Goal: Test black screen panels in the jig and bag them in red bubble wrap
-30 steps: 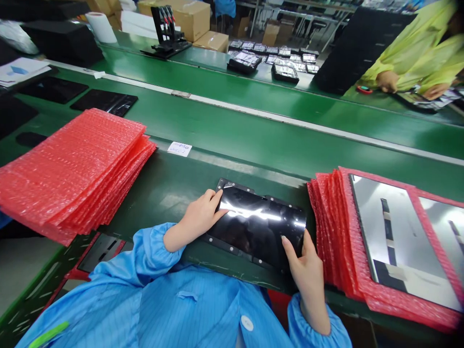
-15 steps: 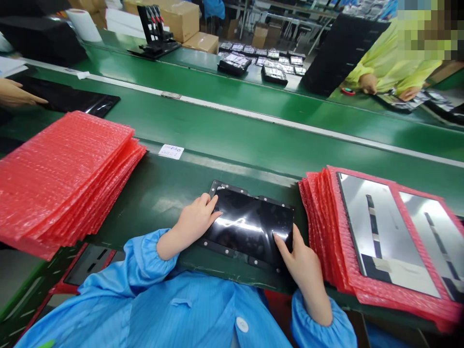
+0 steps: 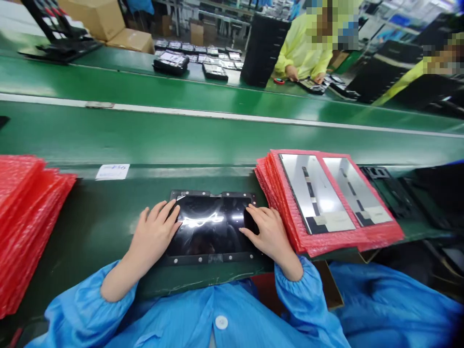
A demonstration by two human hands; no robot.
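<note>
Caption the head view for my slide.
Left hand and right hand rest on a black display panel on a green conveyor beside red bubble-wrap bags.

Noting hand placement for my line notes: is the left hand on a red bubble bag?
No, the left hand rests on the glossy black display panel.
</note>
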